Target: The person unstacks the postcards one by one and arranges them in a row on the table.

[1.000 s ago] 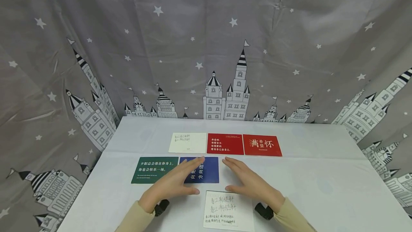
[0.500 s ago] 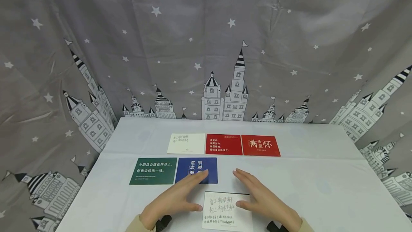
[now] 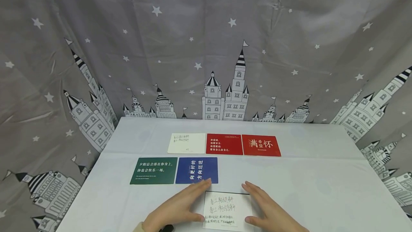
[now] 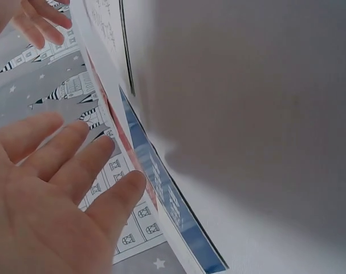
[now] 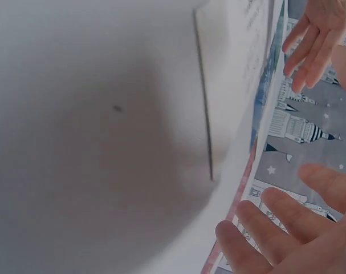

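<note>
A white card with handwriting (image 3: 227, 208) lies flat near the front of the table, a dark line along its far edge. My left hand (image 3: 180, 206) is at the card's left side, fingers extended and thumb apart. Facing it, my right hand (image 3: 271, 208) is at the card's right side, fingers spread likewise. Neither hand holds anything. The left wrist view shows the left hand (image 4: 58, 182) with straight fingers near the blue card (image 4: 170, 197). In the right wrist view, the right hand (image 5: 298, 228) is near the white card's edge.
Behind the hands lie a green card (image 3: 153, 170) and a blue card (image 3: 197, 165). Farther back stand in a row another white card (image 3: 186, 146), a red card (image 3: 224, 144) and a second red card (image 3: 261, 149). A grey castle-print curtain (image 3: 180, 20) borders the white table (image 3: 315, 189).
Both hands have drawn back toward the person and now flank the white card. The blue card's lettering, partly covered before, now shows. The cards stay where they were.
</note>
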`<action>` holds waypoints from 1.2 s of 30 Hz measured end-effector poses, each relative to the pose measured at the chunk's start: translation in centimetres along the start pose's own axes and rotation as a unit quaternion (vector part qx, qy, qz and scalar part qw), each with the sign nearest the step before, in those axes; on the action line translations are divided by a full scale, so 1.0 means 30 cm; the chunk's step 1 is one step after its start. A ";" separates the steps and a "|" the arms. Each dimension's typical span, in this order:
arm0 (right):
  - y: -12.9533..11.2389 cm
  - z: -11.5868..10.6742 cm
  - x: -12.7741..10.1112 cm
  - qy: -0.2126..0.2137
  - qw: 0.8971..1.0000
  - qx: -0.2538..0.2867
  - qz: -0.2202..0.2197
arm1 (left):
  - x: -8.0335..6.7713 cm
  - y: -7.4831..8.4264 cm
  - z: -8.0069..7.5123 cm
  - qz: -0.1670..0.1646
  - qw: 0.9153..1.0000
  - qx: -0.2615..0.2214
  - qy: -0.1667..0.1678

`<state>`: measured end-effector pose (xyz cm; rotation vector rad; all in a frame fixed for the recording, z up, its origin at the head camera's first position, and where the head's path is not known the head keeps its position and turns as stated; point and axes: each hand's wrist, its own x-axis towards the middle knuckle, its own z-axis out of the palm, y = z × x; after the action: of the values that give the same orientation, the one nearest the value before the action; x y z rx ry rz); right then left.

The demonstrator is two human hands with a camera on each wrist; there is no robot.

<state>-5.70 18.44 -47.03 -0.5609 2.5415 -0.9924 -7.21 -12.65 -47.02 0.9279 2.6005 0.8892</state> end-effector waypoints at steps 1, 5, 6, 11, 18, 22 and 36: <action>0.004 0.004 -0.003 -0.002 1.000 0.002 0.000 | 0.000 0.001 0.003 -0.002 1.000 -0.004 -0.001; 0.020 0.022 -0.015 -0.011 1.000 0.010 -0.003 | 0.000 0.001 0.016 -0.006 1.000 -0.008 -0.008; 0.024 0.027 -0.018 -0.009 1.000 0.007 -0.010 | 0.000 0.001 0.020 -0.005 1.000 -0.007 -0.009; 0.039 0.056 -0.030 0.015 0.998 -0.041 -0.040 | -0.003 0.003 0.042 0.006 1.000 0.015 -0.011; 0.043 0.095 -0.028 0.032 0.994 -0.095 -0.033 | -0.004 0.016 0.061 0.002 0.999 0.048 -0.026; 0.051 0.105 -0.025 0.051 0.990 -0.120 -0.051 | -0.002 0.024 0.067 -0.006 0.998 0.054 -0.033; 0.088 0.130 -0.013 0.127 0.962 -0.198 -0.140 | 0.013 0.039 0.073 -0.026 0.997 0.063 -0.047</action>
<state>-4.19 18.21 -51.51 -0.9825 2.9764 -0.6728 -6.04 -10.66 -48.02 0.9058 2.6115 0.6570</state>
